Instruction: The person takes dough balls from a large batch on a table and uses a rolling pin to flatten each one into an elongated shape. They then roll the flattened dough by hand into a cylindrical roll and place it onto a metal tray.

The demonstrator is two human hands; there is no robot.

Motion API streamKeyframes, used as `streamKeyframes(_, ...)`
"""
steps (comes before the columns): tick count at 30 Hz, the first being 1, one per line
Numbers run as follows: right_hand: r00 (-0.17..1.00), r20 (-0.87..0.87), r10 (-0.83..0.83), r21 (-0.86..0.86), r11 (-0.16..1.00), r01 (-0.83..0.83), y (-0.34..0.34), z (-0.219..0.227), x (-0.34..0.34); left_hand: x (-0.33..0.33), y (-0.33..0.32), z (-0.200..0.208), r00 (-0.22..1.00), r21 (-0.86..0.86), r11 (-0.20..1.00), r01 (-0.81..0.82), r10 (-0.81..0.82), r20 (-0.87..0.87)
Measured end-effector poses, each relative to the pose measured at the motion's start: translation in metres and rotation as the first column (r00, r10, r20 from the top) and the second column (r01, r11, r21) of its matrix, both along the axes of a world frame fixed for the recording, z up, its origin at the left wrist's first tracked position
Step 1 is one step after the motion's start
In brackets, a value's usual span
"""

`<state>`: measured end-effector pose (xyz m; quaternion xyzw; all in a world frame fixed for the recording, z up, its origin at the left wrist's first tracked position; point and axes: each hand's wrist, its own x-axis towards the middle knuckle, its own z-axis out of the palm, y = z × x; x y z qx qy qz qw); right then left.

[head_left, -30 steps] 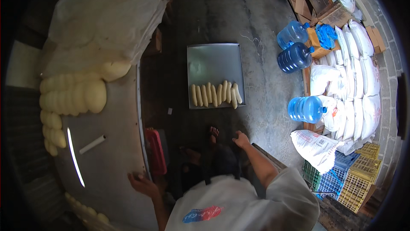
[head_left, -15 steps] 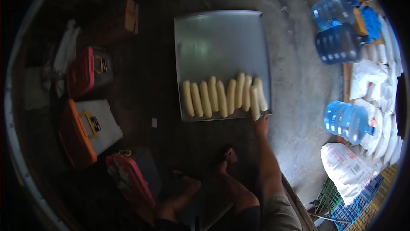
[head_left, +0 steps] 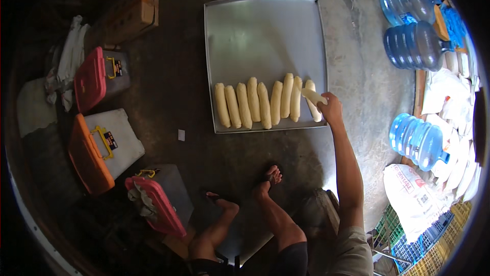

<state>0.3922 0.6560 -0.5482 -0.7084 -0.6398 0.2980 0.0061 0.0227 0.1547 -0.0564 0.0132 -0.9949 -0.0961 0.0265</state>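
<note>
My right hand (head_left: 333, 109) is closed around one end of a pale cream dough log (head_left: 313, 96), at the right side of a shallow metal tray (head_left: 260, 31). That log is tilted, its free end pointing up and left over the tray. Partly behind it lies another dough log (head_left: 312, 108), close to the tray's right wall. Several more dough logs (head_left: 253, 100) lie side by side in a row along the near part of the tray, roughly upright in the view. My left hand is out of view.
The tray lies on a dark concrete floor (head_left: 357, 107). Lidded boxes (head_left: 115, 135) and a cardboard carton (head_left: 135, 16) stand at left. On the right are large blue water bottles (head_left: 418, 141), white sacks (head_left: 413, 194) and plastic crates (head_left: 418, 245). My bare legs (head_left: 280, 220) are below the tray.
My right hand has moved from the tray's near right corner up and to the right. The dough log in it has swung from upright to slanting. The view has shifted slightly.
</note>
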Motion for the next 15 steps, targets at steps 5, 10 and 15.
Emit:
streamKeyframes(5, 1.000, 0.006, 0.027, 0.172, 0.985, -0.028, -0.006, 0.036, -0.015, -0.005, -0.007, 0.015, 1.000, 0.000, 1.000, 0.002, -0.002, 0.015)
streamKeyframes(10, 0.996, 0.078, -0.037, -0.170, 0.984, 0.050, -0.094, -0.020, 0.016, -0.014, -0.010, 0.024, 0.998, 0.008, 0.999, 0.043, -0.043, 0.047)
streamKeyframes(15, 0.992, 0.122, -0.039, -0.442, 0.892, 0.089, -0.256, 0.020, 0.011, -0.007, -0.039, 0.045, 0.997, -0.009, 0.998, 0.059, -0.058, 0.045)
